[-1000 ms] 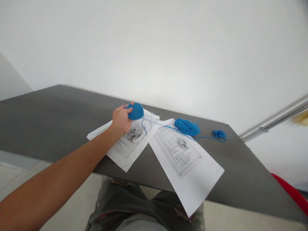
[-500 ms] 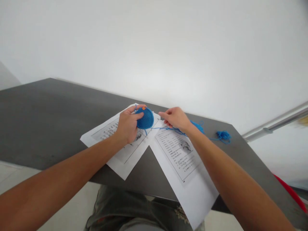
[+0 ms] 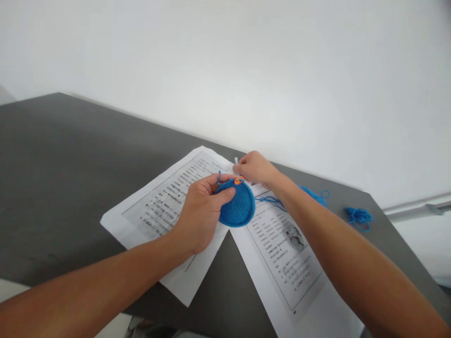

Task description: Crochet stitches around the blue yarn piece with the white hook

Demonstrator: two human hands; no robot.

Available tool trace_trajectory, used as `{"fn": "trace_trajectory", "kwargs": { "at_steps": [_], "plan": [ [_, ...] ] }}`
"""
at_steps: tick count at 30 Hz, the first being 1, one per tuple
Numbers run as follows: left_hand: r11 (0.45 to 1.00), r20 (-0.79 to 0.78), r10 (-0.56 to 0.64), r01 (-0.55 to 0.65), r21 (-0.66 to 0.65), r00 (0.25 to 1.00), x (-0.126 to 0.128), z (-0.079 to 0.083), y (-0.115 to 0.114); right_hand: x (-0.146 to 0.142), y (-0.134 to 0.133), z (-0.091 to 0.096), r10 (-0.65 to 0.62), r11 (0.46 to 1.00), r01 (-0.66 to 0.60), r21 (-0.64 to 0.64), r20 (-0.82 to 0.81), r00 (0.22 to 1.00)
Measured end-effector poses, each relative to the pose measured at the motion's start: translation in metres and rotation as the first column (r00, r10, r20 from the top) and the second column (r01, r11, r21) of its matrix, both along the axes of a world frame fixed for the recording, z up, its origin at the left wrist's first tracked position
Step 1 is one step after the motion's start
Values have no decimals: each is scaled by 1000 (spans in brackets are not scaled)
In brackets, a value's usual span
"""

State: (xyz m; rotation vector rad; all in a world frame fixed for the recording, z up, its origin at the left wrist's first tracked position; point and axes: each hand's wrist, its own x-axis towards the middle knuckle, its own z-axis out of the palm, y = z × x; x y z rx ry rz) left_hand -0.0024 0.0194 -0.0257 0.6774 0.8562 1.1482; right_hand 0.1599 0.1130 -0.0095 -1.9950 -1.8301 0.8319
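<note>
My left hand [image 3: 200, 211] is closed on a round blue crocheted disc [image 3: 238, 208] with a small orange marker [image 3: 239, 180] at its top edge, held just above the papers. My right hand [image 3: 254, 168] is pinched on a thin whitish stick, perhaps a crochet hook [image 3: 236, 161], right behind the disc. A blue strand [image 3: 269, 201] runs from the disc to a blue yarn bundle [image 3: 315, 196], mostly hidden behind my right forearm.
Two printed sheets lie on the dark grey table [image 3: 63, 155]: one on the left [image 3: 165, 202], one on the right [image 3: 289, 253] reaching the near edge. A small blue yarn tangle [image 3: 358, 217] sits at the far right. A white wall stands behind.
My left hand has drawn the blue disc nearer and to the right. My right hand has closed on the thin stick behind it. The view has tipped down and closer.
</note>
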Motion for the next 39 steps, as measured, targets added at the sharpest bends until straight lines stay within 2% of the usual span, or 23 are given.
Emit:
{"fn": "trace_trajectory", "kwargs": {
  "at_steps": [3, 6, 9, 11, 13, 15, 16, 19, 21, 25, 27, 31, 33, 36, 39],
  "plan": [
    [998, 38, -34, 36, -52, 999, -2, 1, 0, 15, -1, 13, -100, 980, 119, 158, -125, 987],
    [994, 45, -81, 84, -76, 996, -1, 0, -1, 31, -18, 28, -134, 909, 250, 333, -334, 933],
    [985, 31, -121, 124, -118, 992, 1, -2, -3, 37, -58, 35, -78, 821, 357, 445, -532, 843],
    [974, 39, -162, 166, -153, 986, 3, -3, -4, 36, -91, 34, -25, 773, 397, 495, -601, 799],
    [964, 38, -187, 191, -186, 982, 5, -6, -6, 33, -120, 28, 103, 748, 369, 551, -646, 756],
    [955, 29, -211, 212, -208, 977, 6, -10, -7, 33, -142, 19, 166, 693, 327, 643, -583, 795],
    [951, 21, -226, 225, -212, 974, 7, -12, -7, 34, -149, 15, 211, 688, 251, 681, -519, 829],
    [950, -18, -269, 262, -173, 963, 8, -21, -6, 38, -162, 3, 180, 656, 109, 747, -294, 939],
    [957, -70, -272, 262, -121, 960, 8, -27, -5, 39, -166, -4, 110, 649, 95, 755, -217, 970],
    [960, -144, -277, 267, -79, 950, 8, -34, -3, 37, -171, -13, 14, 599, 180, 780, -236, 972],
    [959, -146, -281, 270, -90, 949, 7, -34, -2, 35, -170, -14, 27, 603, 192, 774, -260, 965],
    [951, -115, -292, 276, -140, 949, 6, -32, -3, 33, -165, -8, 117, 682, 50, 730, -176, 977],
    [943, -93, -305, 287, -168, 948, 7, -30, -3, 33, -162, -4, 162, 674, -13, 739, -131, 978],
    [940, -73, -303, 285, -187, 950, 8, -28, -3, 32, -158, -3, 221, 634, -117, 764, -33, 975],
    [943, -71, -298, 282, -179, 952, 9, -26, -2, 32, -157, -4, 233, 597, -166, 785, 28, 972]
  ]
}}
